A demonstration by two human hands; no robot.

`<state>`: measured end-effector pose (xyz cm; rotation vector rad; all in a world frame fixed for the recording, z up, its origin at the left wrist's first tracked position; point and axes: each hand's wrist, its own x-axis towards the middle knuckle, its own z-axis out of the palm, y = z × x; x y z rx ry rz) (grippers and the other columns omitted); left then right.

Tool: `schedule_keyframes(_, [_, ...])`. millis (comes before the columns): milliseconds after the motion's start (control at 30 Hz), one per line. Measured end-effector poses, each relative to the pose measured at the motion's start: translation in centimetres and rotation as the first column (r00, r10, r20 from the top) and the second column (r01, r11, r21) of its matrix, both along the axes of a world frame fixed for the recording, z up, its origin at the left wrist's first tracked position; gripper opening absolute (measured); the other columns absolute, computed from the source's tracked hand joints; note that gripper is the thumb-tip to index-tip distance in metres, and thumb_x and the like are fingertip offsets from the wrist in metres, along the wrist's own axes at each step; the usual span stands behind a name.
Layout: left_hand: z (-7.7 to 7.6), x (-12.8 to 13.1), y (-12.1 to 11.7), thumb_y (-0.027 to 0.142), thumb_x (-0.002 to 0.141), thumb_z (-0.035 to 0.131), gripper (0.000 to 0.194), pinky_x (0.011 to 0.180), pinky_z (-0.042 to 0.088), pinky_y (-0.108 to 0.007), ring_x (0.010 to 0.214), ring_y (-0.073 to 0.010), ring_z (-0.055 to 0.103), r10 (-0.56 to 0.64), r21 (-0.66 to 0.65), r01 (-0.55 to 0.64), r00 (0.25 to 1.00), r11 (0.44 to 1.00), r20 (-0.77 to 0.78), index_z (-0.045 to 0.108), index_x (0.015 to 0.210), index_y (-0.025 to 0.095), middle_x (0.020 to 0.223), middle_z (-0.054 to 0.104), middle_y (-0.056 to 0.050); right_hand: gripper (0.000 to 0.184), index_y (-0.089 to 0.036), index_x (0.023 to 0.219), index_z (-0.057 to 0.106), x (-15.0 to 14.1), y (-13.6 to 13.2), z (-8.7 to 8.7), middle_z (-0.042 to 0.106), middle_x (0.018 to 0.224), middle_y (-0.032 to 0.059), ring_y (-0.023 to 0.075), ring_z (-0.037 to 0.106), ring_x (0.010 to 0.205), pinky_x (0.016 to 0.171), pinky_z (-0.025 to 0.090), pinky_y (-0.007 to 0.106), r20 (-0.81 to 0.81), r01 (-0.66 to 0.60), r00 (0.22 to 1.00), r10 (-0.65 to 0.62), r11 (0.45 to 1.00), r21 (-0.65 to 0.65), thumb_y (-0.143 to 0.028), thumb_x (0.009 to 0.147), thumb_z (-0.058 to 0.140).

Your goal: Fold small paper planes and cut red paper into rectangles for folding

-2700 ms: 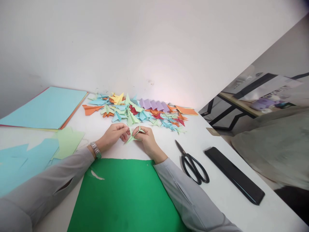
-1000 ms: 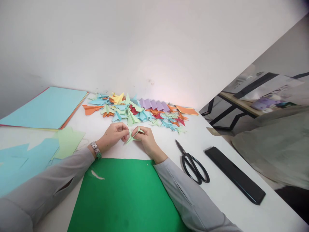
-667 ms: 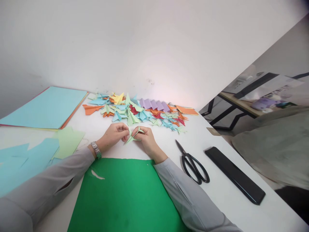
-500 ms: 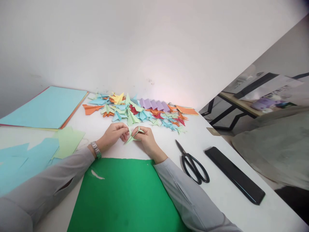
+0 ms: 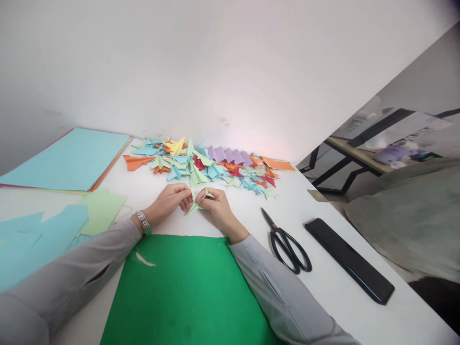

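A small, pale-green folded-paper plane [image 5: 197,207], its creases crisp and its nose pointed, sits between the two hands, above the smooth white bench [image 5: 244,211]. The right hand [image 5: 218,207] pinches its body between thumb and fingers. The fingers of the left hand [image 5: 173,199] are curled together at the edge of its other wing; whether they grip the paper is too small to tell. A silver-coloured linked-metal band [image 5: 143,223] circles the left wrist.

Just beyond lies a jumbled heap of multicoloured folded-paper planes [image 5: 197,165], with a row of purple pleated paper [image 5: 230,156] on top. Nearer the body, a matte green sheet [image 5: 187,292] bears a ragged pale patch. Right of it rest black loop-handled scissors [image 5: 285,244] and a glossy black oblong case [image 5: 350,261]. Leftward are loose blue paper sheets [image 5: 53,239] and a square-edged blue-topped paper stack [image 5: 72,160]. On a white panel [image 5: 417,129] in the background, dark lettering is too blurred to read fully.
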<state>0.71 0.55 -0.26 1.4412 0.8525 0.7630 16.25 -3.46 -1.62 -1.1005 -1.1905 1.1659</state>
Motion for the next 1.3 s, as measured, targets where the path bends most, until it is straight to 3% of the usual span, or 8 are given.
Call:
schedule_keyframes(800, [-0.07, -0.07, 0.11, 0.025, 0.078, 0.058, 0.017, 0.053, 0.047, -0.024, 0.050, -0.0103, 0.057, -0.035, 0.071, 0.037, 0.999, 0.997, -0.032, 0.057, 0.064, 0.015, 0.055, 0.061, 0.001, 0.007, -0.019, 0.054, 0.062, 0.04, -0.04, 0.00, 0.045, 0.047, -0.0057, 0.0110, 0.035, 0.051, 0.053, 0.027, 0.026, -0.011, 0.005, 1.000, -0.006, 1.000, -0.009, -0.018, 0.052, 0.055])
schedule_keyframes(1300, [-0.19, -0.14, 0.17, 0.028, 0.079, 0.058, 0.017, 0.052, 0.047, -0.022, 0.049, -0.0098, 0.056, -0.063, 0.072, 0.065, 0.998, 0.995, -0.025, 0.057, 0.067, 0.016, 0.055, 0.059, 0.001, 0.006, -0.019, 0.054, 0.062, -0.02, -0.03, 0.01, 0.048, 0.048, -0.0053, 0.0110, 0.038, 0.052, 0.054, 0.027, 0.026, -0.039, 0.039, 0.998, -0.040, 0.999, -0.020, -0.018, 0.052, 0.056])
